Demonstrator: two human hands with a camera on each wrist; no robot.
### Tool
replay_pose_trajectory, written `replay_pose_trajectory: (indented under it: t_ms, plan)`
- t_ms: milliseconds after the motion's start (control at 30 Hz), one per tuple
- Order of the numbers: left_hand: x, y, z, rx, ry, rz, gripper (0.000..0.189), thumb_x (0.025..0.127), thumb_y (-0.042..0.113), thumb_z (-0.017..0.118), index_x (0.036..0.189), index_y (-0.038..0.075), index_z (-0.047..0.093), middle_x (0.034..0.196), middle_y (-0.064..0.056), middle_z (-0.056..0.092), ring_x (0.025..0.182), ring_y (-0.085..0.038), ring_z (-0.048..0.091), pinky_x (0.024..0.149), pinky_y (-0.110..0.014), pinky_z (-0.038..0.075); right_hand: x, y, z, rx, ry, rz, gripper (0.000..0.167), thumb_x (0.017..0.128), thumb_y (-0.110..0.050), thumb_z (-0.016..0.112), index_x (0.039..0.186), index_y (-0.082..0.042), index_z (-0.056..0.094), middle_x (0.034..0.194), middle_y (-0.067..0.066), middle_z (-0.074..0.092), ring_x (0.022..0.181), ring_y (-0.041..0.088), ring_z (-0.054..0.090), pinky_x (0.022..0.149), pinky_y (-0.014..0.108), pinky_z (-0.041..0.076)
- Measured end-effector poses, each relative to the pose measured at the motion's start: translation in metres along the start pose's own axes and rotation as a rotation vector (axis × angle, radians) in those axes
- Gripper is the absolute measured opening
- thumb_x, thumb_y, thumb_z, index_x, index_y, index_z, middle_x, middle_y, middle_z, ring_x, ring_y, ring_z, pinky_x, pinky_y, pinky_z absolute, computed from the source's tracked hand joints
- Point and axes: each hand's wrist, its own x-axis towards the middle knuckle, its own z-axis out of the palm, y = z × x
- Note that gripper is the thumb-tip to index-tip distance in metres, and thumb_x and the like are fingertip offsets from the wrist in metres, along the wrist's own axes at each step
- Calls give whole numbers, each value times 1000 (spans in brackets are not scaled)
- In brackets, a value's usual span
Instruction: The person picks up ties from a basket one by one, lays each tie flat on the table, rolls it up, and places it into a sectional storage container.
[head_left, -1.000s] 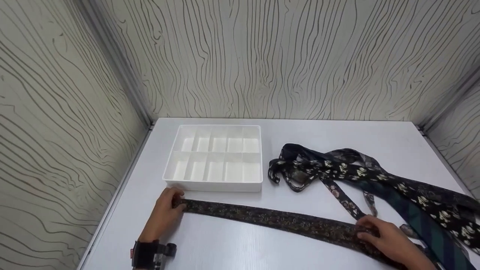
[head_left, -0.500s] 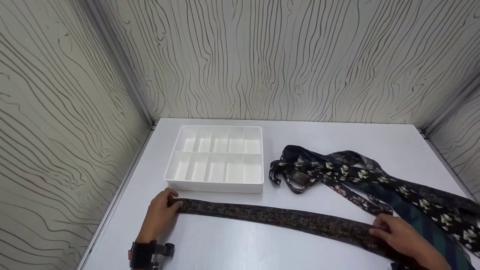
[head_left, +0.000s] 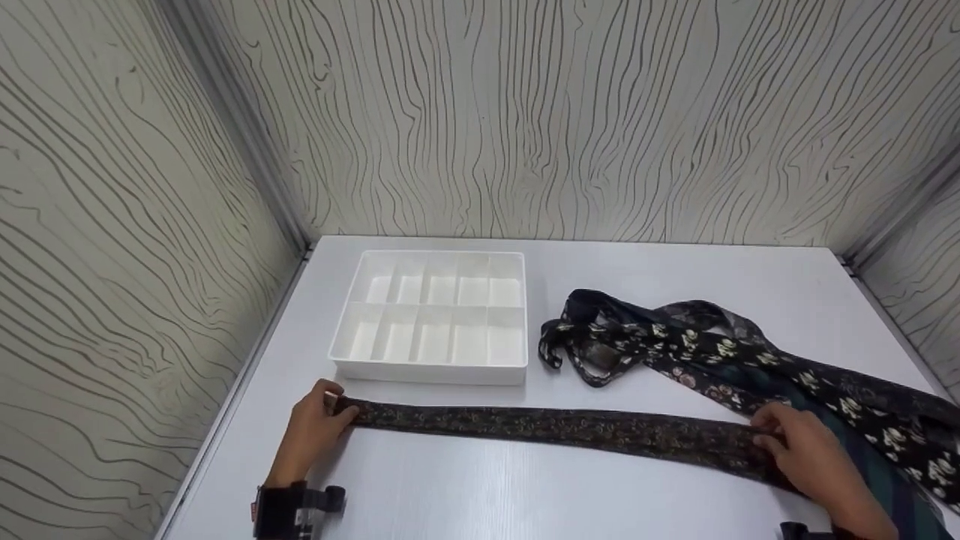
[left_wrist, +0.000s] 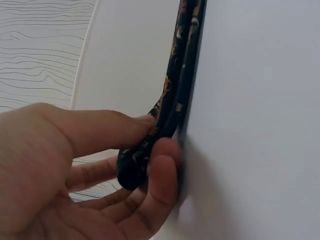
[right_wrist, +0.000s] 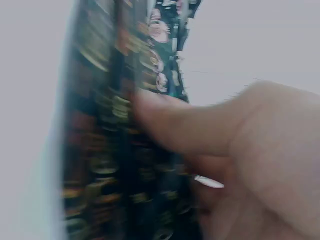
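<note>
A dark patterned necktie [head_left: 555,426] stretches lengthwise across the front of the table in the head view. Its folded narrow end is pinched between thumb and fingers of my left hand [head_left: 309,427], in front of the white box. In the left wrist view the tie [left_wrist: 172,95] shows layered, its loop end among the fingers. Toward the wider end, my right hand [head_left: 810,454] pinches the tie by its far edge. The right wrist view is blurred, with the thumb pressed on the patterned cloth [right_wrist: 115,150] and the other fingers behind it.
A white box [head_left: 431,373] divided into several compartments stands behind the tie at the left. At the right lies a tangled pile of neckties, among them a black floral tie [head_left: 806,381] and a green-navy striped tie [head_left: 874,469]. Patterned walls enclose the white table [head_left: 465,495].
My right hand has moved right along the wide part and then up slightly, so the tie lies more level. My left hand has shifted slightly left, still pinching the end.
</note>
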Motion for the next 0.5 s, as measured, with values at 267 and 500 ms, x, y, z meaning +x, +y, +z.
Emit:
replay_pose_trajectory:
  t_ms: [267,500]
  plan:
    - [2,16,13,-2,74,32,27,87,-6,74,107,-2,55,100,-15,63,91,-25,61,75,-34,49,-2,-34,11,-129,193,-96,19,85,-2,82,101,-6,71,95,7,69,88,30,62,72,47,50]
    - [-4,32,29,27,58,112,9,94,5,72,99,4,65,99,-8,59,89,-18,56,73,-28,47,8,-85,25,-35,97,-136,16,93,-10,79,106,-17,71,93,-7,67,75,5,55,63,27,45]
